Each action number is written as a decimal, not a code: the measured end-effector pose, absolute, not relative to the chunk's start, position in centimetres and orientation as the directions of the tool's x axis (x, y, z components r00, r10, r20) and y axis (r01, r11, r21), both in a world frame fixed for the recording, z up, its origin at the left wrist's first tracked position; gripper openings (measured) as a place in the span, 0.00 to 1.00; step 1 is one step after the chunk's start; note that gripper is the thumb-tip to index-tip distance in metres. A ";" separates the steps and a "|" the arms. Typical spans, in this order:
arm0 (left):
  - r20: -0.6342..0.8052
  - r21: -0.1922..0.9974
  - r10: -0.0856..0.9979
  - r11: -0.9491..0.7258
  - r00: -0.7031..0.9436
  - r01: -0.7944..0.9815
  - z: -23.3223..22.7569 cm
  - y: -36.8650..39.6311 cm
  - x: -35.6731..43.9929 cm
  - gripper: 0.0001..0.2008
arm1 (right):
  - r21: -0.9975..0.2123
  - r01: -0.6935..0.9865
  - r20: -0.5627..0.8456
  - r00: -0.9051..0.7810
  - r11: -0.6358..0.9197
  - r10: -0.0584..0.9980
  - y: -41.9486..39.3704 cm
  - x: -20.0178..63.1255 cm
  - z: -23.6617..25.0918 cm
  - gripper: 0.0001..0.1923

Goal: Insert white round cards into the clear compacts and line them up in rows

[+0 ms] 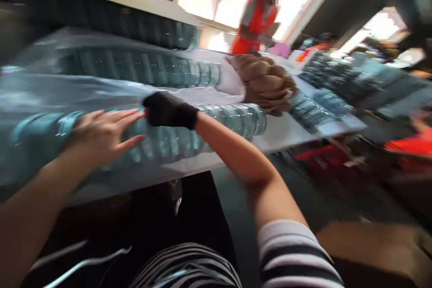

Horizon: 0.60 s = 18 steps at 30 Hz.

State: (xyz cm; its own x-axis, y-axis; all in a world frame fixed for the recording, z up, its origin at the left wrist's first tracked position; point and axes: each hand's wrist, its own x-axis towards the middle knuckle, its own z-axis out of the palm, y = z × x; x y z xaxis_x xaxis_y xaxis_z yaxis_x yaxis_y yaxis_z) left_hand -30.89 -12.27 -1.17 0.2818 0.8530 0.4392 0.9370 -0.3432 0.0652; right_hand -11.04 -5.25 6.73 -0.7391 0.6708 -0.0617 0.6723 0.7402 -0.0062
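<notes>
A row of stacked clear glass bowls [189,132] lies on the white counter [290,132] under plastic wrap. The bare left hand [101,135] rests flat on it, fingers spread open; the black-gloved right hand [170,110] curls closed over the row. Another person's hands [266,83] grip nearby.

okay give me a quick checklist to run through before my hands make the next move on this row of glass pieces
1. Left hand flat on the near row of glass pieces: ok.
2. Right hand, in a dark glove, on the same row: ok.
3. Grip of either hand closed on a piece: cannot tell, picture is blurred.
4. Row lying on the white table, not over the edge: ok.
5. Brown bundle clear of both hands: ok.
6. Person in orange well away from the row: ok.
</notes>
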 end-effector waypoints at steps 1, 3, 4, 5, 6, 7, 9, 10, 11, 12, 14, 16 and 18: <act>0.401 0.014 0.870 -0.320 0.287 0.947 -0.8 -13.2 -30.8 0.29 | -0.017 0.596 0.027 -0.802 0.803 0.596 -6.4 -11.4 5.5 0.13; 0.328 -0.001 0.909 -0.273 0.259 0.962 0.1 -13.5 -30.3 0.27 | -0.020 0.524 0.155 -0.840 0.851 0.521 -8.6 -10.8 2.0 0.14; 0.306 0.003 0.920 -0.258 0.245 0.966 0.4 -13.2 -30.1 0.27 | -0.022 0.534 0.163 -0.832 0.845 0.530 -9.6 -10.2 -0.1 0.15; 0.291 0.011 0.928 -0.245 0.231 0.970 0.7 -12.9 -30.0 0.28 | -0.004 0.539 0.165 -0.830 0.842 0.532 -10.5 -9.7 -2.3 0.15; 0.284 0.019 0.933 -0.235 0.220 0.972 0.9 -12.7 -30.0 0.28 | 0.010 0.547 0.156 -0.828 0.837 0.539 -11.4 -9.2 -4.4 0.15; 0.276 0.024 0.937 -0.229 0.214 0.973 1.1 -12.6 -30.0 0.28 | 0.024 0.554 0.156 -0.824 0.832 0.544 -12.2 -8.8 -6.4 0.16; 0.262 0.030 0.941 -0.228 0.212 0.973 1.4 -12.8 -30.0 0.28 | 0.025 0.580 0.171 -0.805 0.814 0.568 -13.4 -8.2 -9.4 0.17; 0.255 0.028 0.942 -0.233 0.219 0.972 1.5 -13.0 -30.0 0.27 | 0.011 0.582 0.194 -0.799 0.813 0.569 -13.7 -7.9 -10.1 0.17; 0.251 0.021 0.941 -0.241 0.228 0.970 1.7 -13.3 -29.8 0.27 | -0.011 0.575 0.228 -0.795 0.818 0.562 -13.7 -7.4 -10.3 0.16; 0.249 0.010 0.938 -0.251 0.241 0.968 1.9 -13.5 -29.6 0.27 | -0.038 0.560 0.275 -0.790 0.827 0.548 -13.5 -6.9 -9.8 0.15; 0.259 -0.012 0.926 -0.281 0.274 0.960 2.1 -13.6 -28.7 0.27 | -0.101 0.577 0.425 -0.712 0.811 0.559 -12.0 -5.5 -7.3 0.16; 0.282 -0.024 0.907 -0.318 0.312 0.948 2.0 -13.3 -27.6 0.28 | -0.166 0.668 0.540 -0.554 0.725 0.634 -9.3 -4.3 -3.5 0.17; 0.300 -0.028 0.888 -0.356 0.347 0.934 1.5 -12.7 -26.5 0.29 | -0.167 0.756 0.483 -0.497 0.633 0.721 -5.8 -4.1 0.3 0.18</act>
